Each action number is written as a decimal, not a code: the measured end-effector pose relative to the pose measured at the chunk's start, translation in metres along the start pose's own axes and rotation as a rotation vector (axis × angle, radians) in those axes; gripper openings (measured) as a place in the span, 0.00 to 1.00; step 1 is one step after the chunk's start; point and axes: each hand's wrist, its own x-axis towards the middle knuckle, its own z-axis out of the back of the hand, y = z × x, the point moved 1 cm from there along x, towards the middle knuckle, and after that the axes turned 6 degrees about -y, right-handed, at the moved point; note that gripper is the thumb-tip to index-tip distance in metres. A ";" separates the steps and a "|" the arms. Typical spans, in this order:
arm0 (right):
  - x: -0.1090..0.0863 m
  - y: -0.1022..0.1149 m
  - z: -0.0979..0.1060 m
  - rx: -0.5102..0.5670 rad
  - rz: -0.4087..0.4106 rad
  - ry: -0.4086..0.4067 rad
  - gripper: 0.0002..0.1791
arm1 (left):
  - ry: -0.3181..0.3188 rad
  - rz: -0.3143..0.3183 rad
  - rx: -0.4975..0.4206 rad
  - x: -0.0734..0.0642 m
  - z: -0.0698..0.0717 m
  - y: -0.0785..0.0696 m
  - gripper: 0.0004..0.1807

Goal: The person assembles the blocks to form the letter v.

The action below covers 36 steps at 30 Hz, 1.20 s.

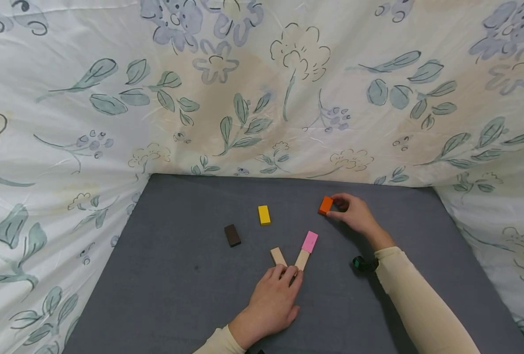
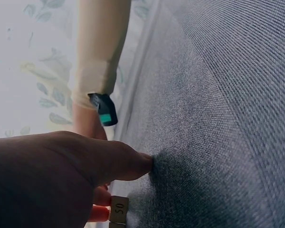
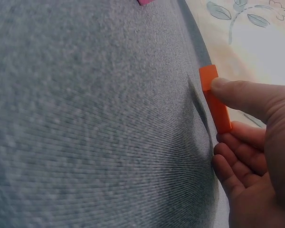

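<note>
Bright orange block [image 3: 219,113], oblong, flat-sided, plain

The right arm [image 1: 421,300] reaches forward from the lower right, farther out than the left, its wrist angled inward. The right hand [image 1: 352,212] pinches between thumb [image 3: 242,97] and fingers, the lower ones curled. The left hand [image 1: 275,297] lies low, palm down, fingers [image 1: 276,272] reaching forward (its thumb sits apart from them). Pale sleeves end at both wrists.

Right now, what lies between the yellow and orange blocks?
Only bare grey cloth lies between the yellow block and orange block, in the head view.
</note>
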 end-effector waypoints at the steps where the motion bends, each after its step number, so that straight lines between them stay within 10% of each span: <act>1: 0.000 0.000 0.000 0.000 -0.004 0.000 0.35 | 0.000 0.000 0.000 0.000 0.000 0.000 0.39; 36: -0.015 0.010 -0.001 -0.021 0.003 -0.002 0.35 | 0.012 0.010 -0.019 0.001 0.001 0.000 0.39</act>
